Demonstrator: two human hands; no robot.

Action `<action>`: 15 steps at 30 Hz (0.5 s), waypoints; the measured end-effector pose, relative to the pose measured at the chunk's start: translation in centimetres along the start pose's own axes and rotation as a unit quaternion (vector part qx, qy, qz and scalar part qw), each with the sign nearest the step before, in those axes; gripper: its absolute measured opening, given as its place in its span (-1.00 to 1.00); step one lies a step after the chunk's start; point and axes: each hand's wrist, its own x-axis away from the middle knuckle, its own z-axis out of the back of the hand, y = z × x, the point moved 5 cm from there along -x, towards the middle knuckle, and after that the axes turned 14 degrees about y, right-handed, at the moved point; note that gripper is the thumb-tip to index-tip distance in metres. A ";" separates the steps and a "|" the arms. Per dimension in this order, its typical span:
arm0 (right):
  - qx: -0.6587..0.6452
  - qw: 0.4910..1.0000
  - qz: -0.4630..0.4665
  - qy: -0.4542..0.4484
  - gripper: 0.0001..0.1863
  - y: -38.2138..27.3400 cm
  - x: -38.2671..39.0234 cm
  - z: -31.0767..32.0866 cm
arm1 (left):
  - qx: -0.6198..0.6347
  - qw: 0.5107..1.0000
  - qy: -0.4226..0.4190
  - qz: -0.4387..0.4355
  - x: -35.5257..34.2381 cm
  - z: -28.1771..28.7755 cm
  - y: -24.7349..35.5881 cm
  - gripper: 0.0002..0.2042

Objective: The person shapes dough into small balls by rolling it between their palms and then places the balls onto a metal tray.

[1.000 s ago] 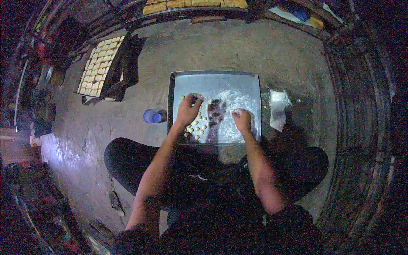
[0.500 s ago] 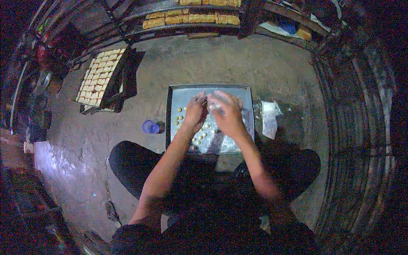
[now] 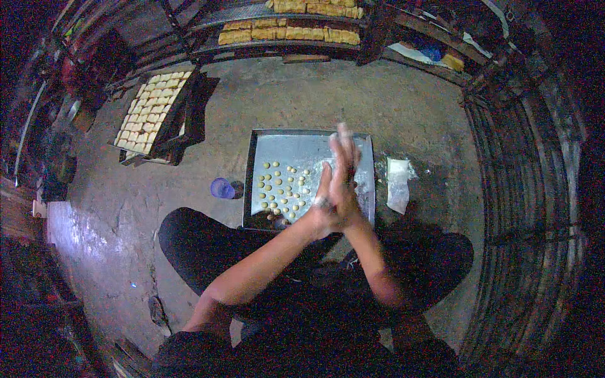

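Pressing Palm to Palm Over a Floured Tray

From where I stood, the left hand (image 3: 323, 210) and the right hand (image 3: 345, 200) were pressed together above the near right part of a shallow metal tray (image 3: 283, 142), fingers stretched toward its far edge. The fingertips were blurred, and I could not tell whether anything was pinched between the palms — the hands themselves hid that spot.

Small pale dough balls (image 3: 278, 182) lay scattered in the left half of the tray, to the left of both hands, with a few in shadow at the near edge. White powder (image 3: 322, 165) dusted the metal nearer the hands. The tray rested on the bare floor (image 3: 296, 94), just in front of the person's crossed, dark-clad legs (image 3: 195, 249).

A bluish-purple cup (image 3: 220, 188) was on the floor just left of the tray; a white packet (image 3: 397, 183) lay to its right, with powder spilt around its far end. Farther off to the left stood a slanted tray of pale pieces (image 3: 151, 112) in close rows. Golden-brown loaves (image 3: 287, 34) sat on a rack at the far side — two levels of them.
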 end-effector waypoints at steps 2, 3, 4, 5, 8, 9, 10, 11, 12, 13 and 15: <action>-0.022 0.999 -0.037 0.021 0.14 1.5 0.6 0.0 | 0.064 0.993 0.030 0.091 0.1 -0.1 -0.7 -0.14; -0.050 0.997 -0.052 0.039 0.09 1.8 1.1 0.1 | 0.076 0.987 0.040 0.133 0.0 0.4 -1.0 -0.14; -0.070 0.995 -0.054 0.039 0.17 1.4 2.2 -0.4 | 0.088 0.980 0.050 0.174 -0.1 0.8 -1.3 -0.13; -0.094 0.993 -0.053 0.036 0.24 0.3 2.9 -1.0 | 0.118 0.972 0.107 0.173 -0.8 2.3 -1.4 -0.20; -0.112 0.988 0.017 0.104 0.20 -0.3 4.1 -1.9 | 0.103 0.967 0.160 0.170 -1.3 1.8 -0.9 -0.28; -0.081 0.983 0.112 0.122 0.12 -2.3 3.1 -1.4 | 0.076 0.969 0.170 0.165 -0.6 1.5 0.0 -0.27; -0.120 0.984 0.047 0.123 0.17 -0.8 2.6 -1.4 | 0.084 0.970 0.161 0.163 -0.7 1.9 -1.1 -0.24; -0.161 0.979 -0.013 0.126 0.22 -0.4 1.6 -1.3 | 0.092 0.972 0.152 0.153 -0.8 2.2 -1.1 -0.22; -0.135 0.981 -0.032 0.138 0.20 0.7 1.2 -0.6 | 0.139 0.971 0.120 0.151 -1.5 1.6 -1.5 -0.16; -0.111 0.981 -0.053 0.148 0.18 1.8 0.9 -0.2 | 0.029 0.974 0.165 0.153 -0.4 2.0 -2.0 -0.07; -0.135 0.969 -0.135 0.154 0.21 3.3 1.2 0.9 | -0.005 0.972 0.156 0.174 0.0 -0.8 -0.3 -0.08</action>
